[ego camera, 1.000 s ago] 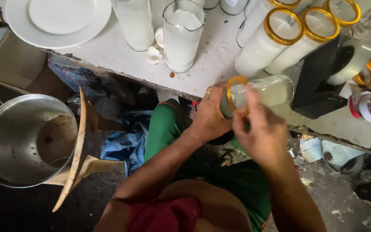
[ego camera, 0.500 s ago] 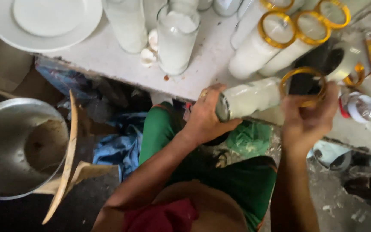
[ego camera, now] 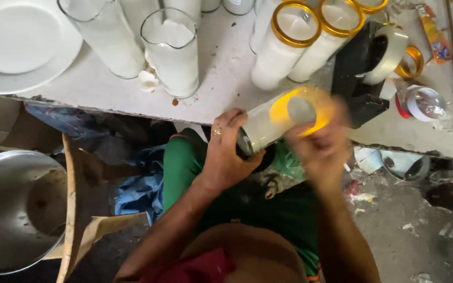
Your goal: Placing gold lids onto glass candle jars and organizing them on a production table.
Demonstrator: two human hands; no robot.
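My left hand (ego camera: 224, 154) grips the base of a tall glass candle jar (ego camera: 268, 126) filled with white wax, held tilted over my lap below the table edge. My right hand (ego camera: 318, 144) is blurred with motion at the jar's mouth, its fingers on a yellow tape band (ego camera: 300, 107) around the rim. A ring shows on a finger of the left hand.
On the white table (ego camera: 221, 63) stand several wax-filled jars, two with yellow rims (ego camera: 294, 23) and plain ones (ego camera: 171, 50). A black tape dispenser (ego camera: 365, 68), a white plate (ego camera: 19, 47) and a small bottle (ego camera: 420, 102) lie there. A metal pot (ego camera: 11, 209) sits at lower left.
The right hand has moved back from the jar's far end to its mouth, wrapping the yellow band around the rim. The left hand keeps the jar's base.
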